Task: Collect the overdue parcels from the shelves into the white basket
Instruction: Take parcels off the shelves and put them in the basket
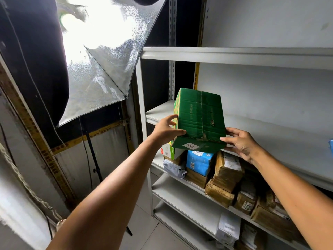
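The green corrugated cardboard box (198, 120) (white label (191, 146) on its near face) was held tilted at the middle board's front edge. The left hand (166, 129) gripped its left side, thumb across the near edge. The right hand (241, 143) pinched its lower right corner. The white metal shelving unit (234, 56) stood behind, a silver reflective umbrella (100, 69) to the left. Brown taped parcels (227, 170) and a blue packet (198, 163) crowded the board just below. Open room lay right of the box.
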`<act>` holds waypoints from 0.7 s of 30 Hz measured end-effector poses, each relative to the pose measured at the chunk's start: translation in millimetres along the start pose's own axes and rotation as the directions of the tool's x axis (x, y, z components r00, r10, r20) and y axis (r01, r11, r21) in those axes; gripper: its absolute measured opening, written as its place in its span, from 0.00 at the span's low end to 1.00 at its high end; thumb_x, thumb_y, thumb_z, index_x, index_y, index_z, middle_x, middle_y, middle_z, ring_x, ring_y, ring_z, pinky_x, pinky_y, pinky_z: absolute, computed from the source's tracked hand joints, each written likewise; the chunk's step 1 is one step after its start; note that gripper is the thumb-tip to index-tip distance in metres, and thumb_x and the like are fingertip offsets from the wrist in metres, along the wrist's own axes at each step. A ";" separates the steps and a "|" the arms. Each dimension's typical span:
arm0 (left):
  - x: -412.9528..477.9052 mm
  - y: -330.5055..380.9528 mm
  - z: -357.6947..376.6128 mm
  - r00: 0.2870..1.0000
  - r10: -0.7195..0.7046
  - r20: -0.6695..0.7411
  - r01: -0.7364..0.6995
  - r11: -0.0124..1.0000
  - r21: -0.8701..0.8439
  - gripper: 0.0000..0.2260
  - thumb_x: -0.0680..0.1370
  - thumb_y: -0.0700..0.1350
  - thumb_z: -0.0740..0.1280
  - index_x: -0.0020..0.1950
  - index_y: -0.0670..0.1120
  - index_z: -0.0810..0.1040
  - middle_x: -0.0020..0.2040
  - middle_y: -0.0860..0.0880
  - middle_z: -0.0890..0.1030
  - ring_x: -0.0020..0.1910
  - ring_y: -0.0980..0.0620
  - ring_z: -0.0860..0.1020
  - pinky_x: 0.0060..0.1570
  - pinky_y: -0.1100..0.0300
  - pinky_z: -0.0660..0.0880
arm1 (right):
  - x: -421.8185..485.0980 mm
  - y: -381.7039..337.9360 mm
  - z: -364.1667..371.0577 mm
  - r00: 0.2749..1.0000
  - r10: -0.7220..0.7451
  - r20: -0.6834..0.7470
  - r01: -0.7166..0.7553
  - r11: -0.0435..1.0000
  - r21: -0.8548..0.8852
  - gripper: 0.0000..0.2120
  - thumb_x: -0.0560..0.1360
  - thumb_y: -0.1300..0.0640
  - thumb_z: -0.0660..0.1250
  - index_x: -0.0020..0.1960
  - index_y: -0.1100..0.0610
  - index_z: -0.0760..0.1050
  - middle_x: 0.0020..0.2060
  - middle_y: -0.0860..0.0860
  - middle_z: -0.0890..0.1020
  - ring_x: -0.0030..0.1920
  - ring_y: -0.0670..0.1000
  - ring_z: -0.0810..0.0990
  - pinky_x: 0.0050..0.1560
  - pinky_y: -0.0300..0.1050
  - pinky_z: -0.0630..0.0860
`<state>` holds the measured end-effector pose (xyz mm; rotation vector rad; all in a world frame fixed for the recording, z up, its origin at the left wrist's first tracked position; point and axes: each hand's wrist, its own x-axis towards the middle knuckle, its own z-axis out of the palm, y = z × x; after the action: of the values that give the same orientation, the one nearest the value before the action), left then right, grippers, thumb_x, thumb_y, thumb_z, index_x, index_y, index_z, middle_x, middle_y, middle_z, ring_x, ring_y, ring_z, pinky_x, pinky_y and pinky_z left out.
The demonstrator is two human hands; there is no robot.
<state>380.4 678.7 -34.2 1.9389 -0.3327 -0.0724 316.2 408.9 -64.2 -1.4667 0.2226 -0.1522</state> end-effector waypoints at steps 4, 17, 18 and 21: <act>1.6 -0.6 1.5 1.000 -0.002 0.001 0.002 1.000 -0.001 0.36 0.72 0.43 0.77 0.77 0.53 0.66 0.65 0.46 0.75 0.58 0.48 0.78 0.48 0.55 0.81 | -0.7 0.9 1.2 1.000 -0.007 -0.009 0.007 1.000 0.008 0.25 0.73 0.73 0.68 0.69 0.62 0.70 0.62 0.58 0.78 0.53 0.55 0.82 0.39 0.44 0.84; 9.2 -4.1 -14.4 0.997 -0.033 0.073 0.048 0.977 -0.210 0.31 0.74 0.33 0.72 0.73 0.52 0.69 0.66 0.41 0.73 0.58 0.44 0.79 0.40 0.56 0.83 | 0.3 -2.0 9.8 0.982 -0.184 -0.047 0.169 0.958 -0.234 0.22 0.70 0.62 0.76 0.62 0.52 0.76 0.61 0.49 0.76 0.61 0.51 0.75 0.61 0.49 0.75; 9.9 -5.2 -16.6 0.997 -0.036 0.072 0.053 0.970 -0.237 0.32 0.74 0.32 0.72 0.74 0.51 0.68 0.66 0.41 0.74 0.58 0.44 0.79 0.39 0.57 0.83 | -1.1 -3.4 11.9 0.978 -0.203 -0.047 0.186 0.952 -0.244 0.23 0.71 0.61 0.76 0.64 0.53 0.75 0.61 0.49 0.76 0.61 0.50 0.74 0.59 0.46 0.74; 11.4 -11.2 -21.3 0.996 -0.077 0.035 0.084 0.945 -0.317 0.38 0.73 0.33 0.74 0.78 0.50 0.61 0.67 0.43 0.74 0.60 0.43 0.79 0.49 0.48 0.82 | -4.1 -6.5 18.0 0.969 -0.244 -0.037 0.228 0.944 -0.240 0.25 0.71 0.59 0.75 0.67 0.55 0.74 0.61 0.48 0.76 0.61 0.49 0.73 0.50 0.38 0.73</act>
<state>398.0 698.6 -35.1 1.6306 -0.2397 -0.1901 316.7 426.6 -55.9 -1.7239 0.1196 -0.3803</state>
